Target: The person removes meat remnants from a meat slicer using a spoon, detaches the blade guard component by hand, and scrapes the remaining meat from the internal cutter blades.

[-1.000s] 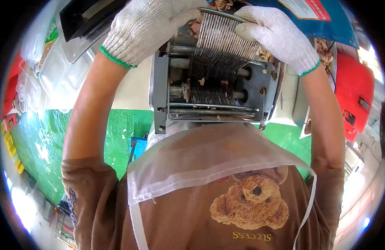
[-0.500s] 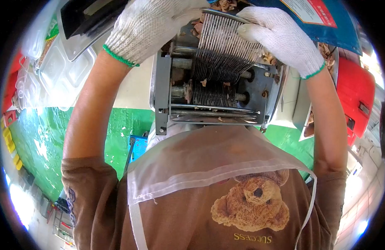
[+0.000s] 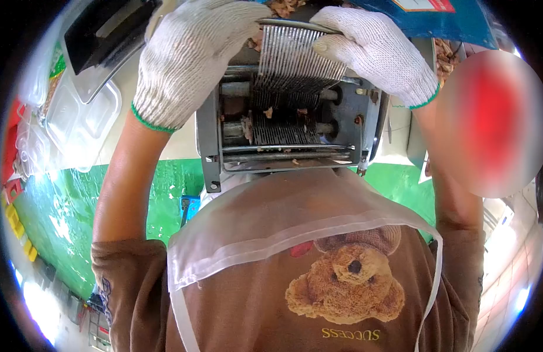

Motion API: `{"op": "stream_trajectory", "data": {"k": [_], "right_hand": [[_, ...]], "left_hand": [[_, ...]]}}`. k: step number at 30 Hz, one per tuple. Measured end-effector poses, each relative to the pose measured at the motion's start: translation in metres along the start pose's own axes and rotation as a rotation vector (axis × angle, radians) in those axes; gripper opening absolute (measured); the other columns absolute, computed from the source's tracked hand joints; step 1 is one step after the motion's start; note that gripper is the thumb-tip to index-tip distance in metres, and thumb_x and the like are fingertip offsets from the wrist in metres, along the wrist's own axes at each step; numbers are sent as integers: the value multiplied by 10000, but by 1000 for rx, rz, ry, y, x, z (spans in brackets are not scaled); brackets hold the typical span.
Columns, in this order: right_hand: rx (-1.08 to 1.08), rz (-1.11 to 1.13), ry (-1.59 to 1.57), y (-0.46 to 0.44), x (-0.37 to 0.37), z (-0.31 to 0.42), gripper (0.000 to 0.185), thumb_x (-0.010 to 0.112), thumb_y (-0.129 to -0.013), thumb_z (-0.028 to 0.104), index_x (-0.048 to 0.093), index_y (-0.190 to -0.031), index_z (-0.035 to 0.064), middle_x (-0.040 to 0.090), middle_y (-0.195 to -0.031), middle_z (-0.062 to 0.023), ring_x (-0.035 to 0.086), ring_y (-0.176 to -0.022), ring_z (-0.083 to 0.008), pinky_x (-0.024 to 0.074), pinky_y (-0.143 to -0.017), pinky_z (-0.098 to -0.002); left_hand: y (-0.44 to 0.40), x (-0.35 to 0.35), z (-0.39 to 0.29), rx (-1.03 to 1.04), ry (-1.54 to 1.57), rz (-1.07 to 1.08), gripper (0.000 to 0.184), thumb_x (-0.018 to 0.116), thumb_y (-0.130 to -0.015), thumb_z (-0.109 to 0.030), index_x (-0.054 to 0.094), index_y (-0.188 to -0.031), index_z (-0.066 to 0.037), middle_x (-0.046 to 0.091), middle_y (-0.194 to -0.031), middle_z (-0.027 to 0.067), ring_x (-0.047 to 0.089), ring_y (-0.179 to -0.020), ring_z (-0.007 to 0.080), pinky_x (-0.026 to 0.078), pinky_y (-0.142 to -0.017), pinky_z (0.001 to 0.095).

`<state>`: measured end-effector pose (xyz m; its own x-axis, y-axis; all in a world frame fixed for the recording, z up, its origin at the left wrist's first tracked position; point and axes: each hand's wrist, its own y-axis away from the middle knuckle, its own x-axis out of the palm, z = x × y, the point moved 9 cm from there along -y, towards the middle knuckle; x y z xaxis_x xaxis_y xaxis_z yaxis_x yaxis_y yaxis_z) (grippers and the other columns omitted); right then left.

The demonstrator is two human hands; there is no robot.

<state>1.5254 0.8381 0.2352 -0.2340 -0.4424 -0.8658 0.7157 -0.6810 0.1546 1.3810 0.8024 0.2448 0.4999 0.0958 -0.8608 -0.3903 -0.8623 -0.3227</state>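
Note:
Both my hands wear white knitted gloves with green cuffs. A metal comb-like rack (image 3: 301, 50) of thin parallel tines rises from the cutting machine (image 3: 210, 144). Along its top bar, my right hand (image 3: 380, 53) is closed, thumb in front and fingers behind. My left hand (image 3: 195, 58) reaches the bar's left end with curled fingers; its fingertips are partly hidden, and I cannot tell how firmly they grip. Below the rack, a second set of dark tines (image 3: 286, 132) lies between rollers inside the grey frame. Small brown scraps (image 3: 268, 112) cling to them.
Brown sliced pieces (image 3: 286, 7) lie behind the machine, and more (image 3: 444, 58) sit at the right. Clear plastic trays (image 3: 86, 117) are on the left, below a dark metal-edged part (image 3: 110, 35). A blue panel (image 3: 453, 26) stands at upper right. The floor (image 3: 66, 205) is wet green.
My left hand has come nearer my body, its fingers still at the rack's bar. The rack stands a little straighter, and my right hand keeps hold. The whole view has shifted slightly.

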Motion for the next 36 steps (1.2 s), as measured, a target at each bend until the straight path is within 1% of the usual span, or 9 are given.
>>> {"op": "stream_trajectory", "data": {"k": [2, 5, 9, 13, 18, 25, 28, 32, 36], "right_hand": [[-14, 39, 23, -1, -10, 13, 266, 636, -912, 231, 678, -1042, 3, 677, -865, -204, 691, -782, -333, 536, -701, -406], [129, 107, -65, -3, -8, 4, 276, 639, -909, 261, 671, -1017, 9, 658, -887, -228, 671, -838, -391, 523, -719, -436], [110, 87, -60, -7, -11, 1, 278, 630, -911, 247, 666, -1032, 0, 656, -878, -229, 674, -827, -371, 520, -724, -423], [93, 76, -103, -12, -10, -2, 302, 631, -914, 242, 671, -1077, -10, 677, -886, -209, 688, -812, -311, 533, -736, -399], [350, 229, -300, -8, -19, 9, 325, 621, -909, 225, 669, -1106, -29, 689, -876, -187, 682, -798, -241, 537, -735, -365], [296, 175, -123, -14, -6, -17, 324, 612, -904, 221, 676, -1102, -27, 691, -857, -177, 681, -798, -235, 536, -731, -357], [444, 222, -164, -15, -2, -15, 321, 612, -904, 223, 680, -1100, -22, 692, -850, -178, 686, -800, -249, 536, -739, -362], [157, 108, -109, -10, -1, 0, 289, 615, -909, 197, 677, -1092, -17, 689, -863, -168, 677, -808, -258, 529, -748, -355], [93, 101, -138, -12, 18, -37, 333, 667, -885, 166, 642, -1178, 11, 683, -999, -159, 656, -900, -301, 523, -830, -358]], "left_hand": [[2, -4, -5, 57, -18, -62, 199, 641, -888, -141, 714, -1046, -46, 673, -900, 110, 628, -909, 304, 468, -866, 418], [2, -3, -3, 35, 11, -97, 200, 647, -881, -131, 712, -1046, -38, 672, -899, 115, 627, -900, 313, 485, -837, 419], [-6, -10, -4, -21, 63, -1, 211, 649, -877, -122, 708, -1052, -21, 673, -912, 134, 628, -891, 332, 500, -805, 421], [-5, 3, 16, -6, 133, -51, 209, 637, -888, -123, 708, -1048, -11, 686, -934, 146, 642, -891, 332, 506, -818, 418], [-10, 3, 18, -48, 194, -32, 225, 628, -907, -140, 715, -1067, -8, 704, -956, 145, 661, -899, 320, 512, -832, 407], [-12, -2, 12, -100, 204, -8, 227, 620, -926, -165, 724, -1055, -10, 713, -953, 141, 672, -907, 298, 507, -835, 401], [-12, 6, 19, -149, 191, 60, 226, 619, -927, -168, 723, -1061, -18, 712, -950, 133, 668, -925, 292, 495, -847, 407], [-4, 8, 13, -94, 86, 39, 214, 621, -924, -165, 720, -1062, -35, 707, -938, 122, 657, -931, 290, 465, -872, 415], [-2, 15, 18, -50, 103, 8, 202, 622, -919, -164, 719, -1051, -46, 704, -933, 114, 651, -926, 290, 449, -886, 418]]}}
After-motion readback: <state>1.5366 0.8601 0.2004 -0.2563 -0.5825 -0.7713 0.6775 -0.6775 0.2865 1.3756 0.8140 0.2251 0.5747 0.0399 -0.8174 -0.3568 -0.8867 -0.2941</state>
